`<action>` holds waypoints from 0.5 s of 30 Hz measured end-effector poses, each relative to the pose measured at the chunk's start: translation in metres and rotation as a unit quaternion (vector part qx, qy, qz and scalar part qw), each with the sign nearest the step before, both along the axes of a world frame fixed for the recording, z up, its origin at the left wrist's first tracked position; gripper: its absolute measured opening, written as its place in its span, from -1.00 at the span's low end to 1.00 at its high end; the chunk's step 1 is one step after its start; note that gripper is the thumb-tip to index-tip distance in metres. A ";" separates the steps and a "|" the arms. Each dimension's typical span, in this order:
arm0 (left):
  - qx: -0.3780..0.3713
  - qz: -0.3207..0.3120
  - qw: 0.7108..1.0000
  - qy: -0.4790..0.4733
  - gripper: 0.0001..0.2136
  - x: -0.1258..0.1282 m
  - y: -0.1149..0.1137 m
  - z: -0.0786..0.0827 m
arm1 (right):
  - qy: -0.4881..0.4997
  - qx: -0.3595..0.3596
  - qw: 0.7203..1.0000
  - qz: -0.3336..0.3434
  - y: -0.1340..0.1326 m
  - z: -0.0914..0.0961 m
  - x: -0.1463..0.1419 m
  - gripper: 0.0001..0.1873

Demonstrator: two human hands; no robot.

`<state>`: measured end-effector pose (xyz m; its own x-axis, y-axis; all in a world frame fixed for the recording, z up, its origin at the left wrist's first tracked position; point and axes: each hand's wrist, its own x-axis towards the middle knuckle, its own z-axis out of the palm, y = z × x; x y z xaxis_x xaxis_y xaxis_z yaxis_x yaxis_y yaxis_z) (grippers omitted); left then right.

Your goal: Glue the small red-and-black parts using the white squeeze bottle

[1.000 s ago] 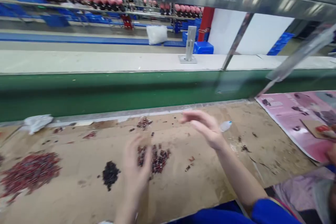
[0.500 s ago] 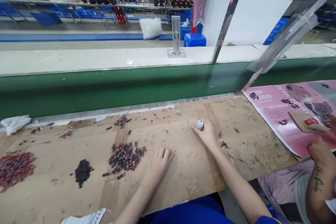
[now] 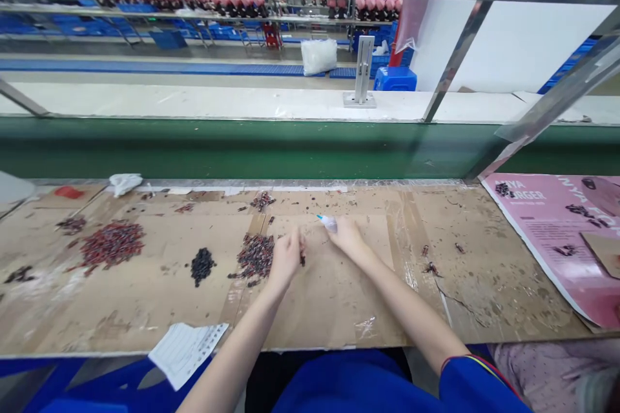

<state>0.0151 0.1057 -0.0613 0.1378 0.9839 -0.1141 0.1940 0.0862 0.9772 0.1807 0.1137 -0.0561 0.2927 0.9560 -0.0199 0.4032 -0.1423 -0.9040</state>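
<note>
Bottle (image 3: 330, 224), head view: gripped in right hand (image 3: 349, 239), blue tip (image 3: 320, 217) pointing left, over cardboard (image 3: 334, 310). Left hand (image 3: 287, 254) near it, fingers drawn together at small dark part (image 3: 303, 261); can't tell if pinched. Red-black pile (image 3: 256, 255) just left of that hand, black pile (image 3: 202, 264) farther left.

Blue-tipped bottle (image 3: 329, 224) in my right hand (image 3: 347, 236), my left hand (image 3: 289, 251) pinching a dark bit (image 3: 303, 261), red-black pile (image 3: 256, 255) beside it, cardboard (image 3: 334, 310) beneath
</note>
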 end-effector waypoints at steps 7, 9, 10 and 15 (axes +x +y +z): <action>-0.126 0.155 0.951 -0.237 -0.49 -0.022 -0.004 0.027 | 0.137 -0.001 0.988 0.070 -0.031 0.012 -0.028 -0.78; -0.136 0.179 0.930 -0.290 -0.49 -0.028 -0.015 0.032 | 0.183 0.004 0.980 0.079 -0.041 0.019 -0.037 -0.75; -0.140 0.189 0.920 -0.313 -0.49 -0.033 -0.023 0.033 | 0.196 0.007 0.978 0.076 -0.045 0.022 -0.040 -0.76; -0.138 0.277 0.873 -0.377 -0.49 -0.054 -0.072 0.031 | 0.270 -0.048 0.956 0.106 -0.065 0.033 -0.070 -0.76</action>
